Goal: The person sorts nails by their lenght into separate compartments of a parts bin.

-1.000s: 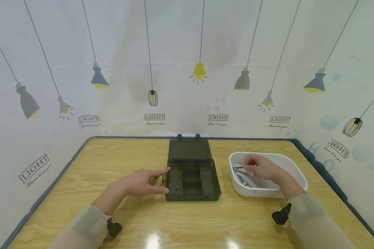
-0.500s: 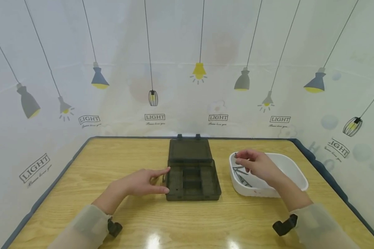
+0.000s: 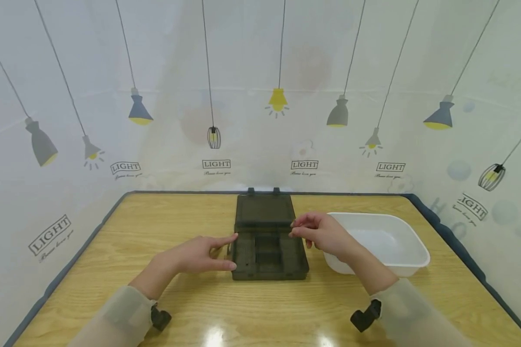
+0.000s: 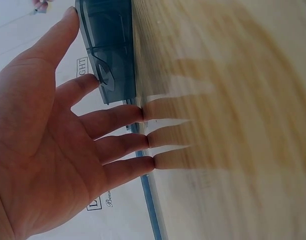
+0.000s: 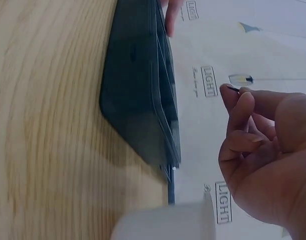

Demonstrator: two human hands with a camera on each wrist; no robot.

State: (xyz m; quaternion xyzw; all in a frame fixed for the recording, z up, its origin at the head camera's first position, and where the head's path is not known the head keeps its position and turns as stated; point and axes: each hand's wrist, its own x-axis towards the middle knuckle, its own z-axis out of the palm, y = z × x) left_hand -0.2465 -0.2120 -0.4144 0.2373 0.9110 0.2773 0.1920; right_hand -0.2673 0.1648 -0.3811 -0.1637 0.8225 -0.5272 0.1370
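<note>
A dark translucent compartment box (image 3: 269, 275) lies on the table with its lid (image 3: 265, 209) laid back. My left hand (image 3: 197, 254) rests against the box's left side, fingers spread. In the left wrist view the thumb and index fingertip touch the box, while the other fingertips reach the tabletop. Over the box's right rim, my right hand (image 3: 327, 233) pinches a thin dark nail-like piece (image 5: 233, 89) between thumb and index finger; most of it is hidden. One slim nail-like piece (image 3: 247, 255) lies in the left compartment.
To the right of the box stands a white tray (image 3: 410, 238), its left end covered by my right hand and forearm. The wooden table (image 3: 165, 212) ends at a wall hanging (image 3: 165, 144) printed with lamps, edged by a dark blue strip.
My right hand has lifted out of the white tray and moved left to the box's right rim, with the thin piece pinched. My left hand has stayed at the box's left side.
</note>
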